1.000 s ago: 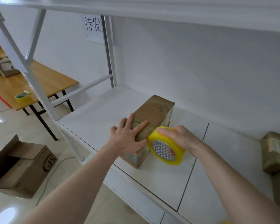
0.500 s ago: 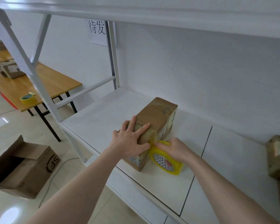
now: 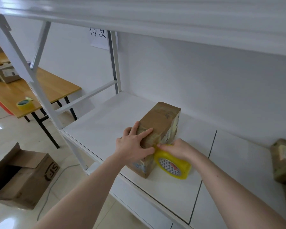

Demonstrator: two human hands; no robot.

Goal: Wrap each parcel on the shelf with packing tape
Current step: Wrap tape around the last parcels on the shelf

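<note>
A brown cardboard parcel (image 3: 160, 123), partly covered in glossy tape, stands on the white shelf (image 3: 106, 123) near its front edge. My left hand (image 3: 134, 144) presses flat on the parcel's near top corner, fingers spread. My right hand (image 3: 177, 149) grips a yellow roll of packing tape (image 3: 173, 164), which rests on the shelf against the parcel's right side. A strip of tape runs from the roll up to the parcel's edge beside my left thumb.
A second taped parcel (image 3: 284, 161) lies at the shelf's right edge. Left of the shelf stands a wooden table (image 3: 56, 85) with another tape roll (image 3: 24, 104) and a box (image 3: 7, 74). An open cardboard box (image 3: 21, 177) sits on the floor. The upper shelf (image 3: 172, 19) hangs overhead.
My right hand has brought the tape roll down from the parcel's top edge to the shelf beside the parcel. My left hand has stayed pressed on the parcel.
</note>
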